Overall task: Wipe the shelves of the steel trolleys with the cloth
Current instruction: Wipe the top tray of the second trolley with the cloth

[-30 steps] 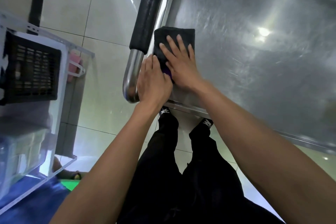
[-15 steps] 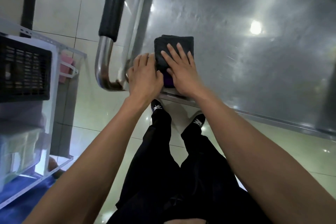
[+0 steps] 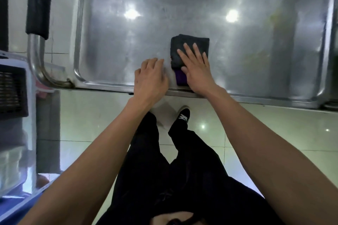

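A floor [image 3: 274, 129] of pale, glossy tiles is seen, on which small points of ceiling light are reflected. At the left edge a clear plastic cabinet [image 3: 16, 133] is stood, and a black vented panel [image 3: 12, 93] is mounted in it.

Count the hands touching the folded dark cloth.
1. The right hand presses flat on the folded dark cloth; the left hand rests beside it on the steel trolley shelf.

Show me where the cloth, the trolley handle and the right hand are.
cloth [image 3: 190, 45]: head view, dark folded top.
trolley handle [image 3: 39, 3]: head view, black foam grip.
right hand [image 3: 196, 68]: head view, back of hand.
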`<state>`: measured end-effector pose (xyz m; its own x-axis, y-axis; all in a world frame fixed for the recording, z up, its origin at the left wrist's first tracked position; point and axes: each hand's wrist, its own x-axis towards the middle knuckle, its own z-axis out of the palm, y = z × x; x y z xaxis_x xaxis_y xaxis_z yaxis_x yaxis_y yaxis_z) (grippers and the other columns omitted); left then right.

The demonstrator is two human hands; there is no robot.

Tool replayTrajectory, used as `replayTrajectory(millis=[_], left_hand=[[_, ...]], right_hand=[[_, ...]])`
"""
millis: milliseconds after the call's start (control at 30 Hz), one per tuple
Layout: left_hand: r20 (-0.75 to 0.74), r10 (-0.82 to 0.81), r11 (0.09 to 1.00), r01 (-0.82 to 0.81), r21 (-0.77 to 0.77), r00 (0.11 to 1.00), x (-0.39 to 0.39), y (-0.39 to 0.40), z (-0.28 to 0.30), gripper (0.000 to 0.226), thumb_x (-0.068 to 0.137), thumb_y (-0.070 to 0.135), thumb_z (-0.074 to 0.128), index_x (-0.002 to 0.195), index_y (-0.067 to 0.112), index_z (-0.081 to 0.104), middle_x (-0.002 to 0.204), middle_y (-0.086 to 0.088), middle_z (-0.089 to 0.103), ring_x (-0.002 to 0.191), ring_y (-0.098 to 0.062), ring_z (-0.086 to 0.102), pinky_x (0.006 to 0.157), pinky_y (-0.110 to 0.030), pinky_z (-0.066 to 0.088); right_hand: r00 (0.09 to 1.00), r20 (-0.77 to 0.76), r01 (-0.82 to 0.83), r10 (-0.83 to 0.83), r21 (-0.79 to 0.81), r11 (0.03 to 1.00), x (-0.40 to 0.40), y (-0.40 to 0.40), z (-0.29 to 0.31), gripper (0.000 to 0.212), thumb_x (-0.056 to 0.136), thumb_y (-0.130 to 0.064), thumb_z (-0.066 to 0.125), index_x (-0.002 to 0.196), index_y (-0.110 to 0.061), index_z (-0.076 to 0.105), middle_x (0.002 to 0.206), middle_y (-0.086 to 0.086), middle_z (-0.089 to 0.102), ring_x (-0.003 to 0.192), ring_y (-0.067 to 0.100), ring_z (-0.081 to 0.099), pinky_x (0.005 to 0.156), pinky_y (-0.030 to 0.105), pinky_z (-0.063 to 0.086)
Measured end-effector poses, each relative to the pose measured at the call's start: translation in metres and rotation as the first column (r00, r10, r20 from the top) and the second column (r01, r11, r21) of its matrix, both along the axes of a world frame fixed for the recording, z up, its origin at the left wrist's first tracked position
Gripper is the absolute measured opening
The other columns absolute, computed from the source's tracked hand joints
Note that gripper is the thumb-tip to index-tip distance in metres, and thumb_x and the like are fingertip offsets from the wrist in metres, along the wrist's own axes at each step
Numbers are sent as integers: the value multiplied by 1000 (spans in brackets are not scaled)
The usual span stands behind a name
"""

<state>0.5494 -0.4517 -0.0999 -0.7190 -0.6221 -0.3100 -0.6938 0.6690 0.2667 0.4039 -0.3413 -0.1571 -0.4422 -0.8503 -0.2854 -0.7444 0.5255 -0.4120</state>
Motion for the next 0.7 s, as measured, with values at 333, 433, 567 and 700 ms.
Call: replayTrajectory(millis=[333,433,567,700], left_hand=[[8,-11,1000,11,-3,1000,12,22,4,41,103,32,41,141,16,49,149,-3,46,140,-25,36,108,-46,35],[2,4,1000,-4,10,1000,24,15,3,41,104,32,41,141,16,48,150,-4,45,141,-25,35,109,-47,34],[19,13,1000,-13,4,1000,49,-2,4,39,101,30,45,137,15,51,150,-4,45,141,-25,36,109,-48,35],[-2,111,994,-112,-17,994,86,-27,3,43,101,34,44,138,14,52,150,-5,47,140,-26,38,109,-50,37]], right_hand=[[999,-48,6,-6,16,1000,29,38,8,62,105,-22,37,160,-25,8,168,1,-6,153,24,-16,123,49,-6],[998,-67,-11,13,22,1000,44,32,7,63,105,-23,39,160,-24,7,168,1,-7,153,25,-16,123,50,-7],[993,-96,-62,64,21,998,66,6,1,65,105,-25,39,159,-23,5,168,3,-7,152,27,-16,123,52,-5],[988,-95,-124,124,13,992,94,-37,-6,68,104,-25,40,159,-24,1,167,2,-9,152,27,-17,122,52,-6]])
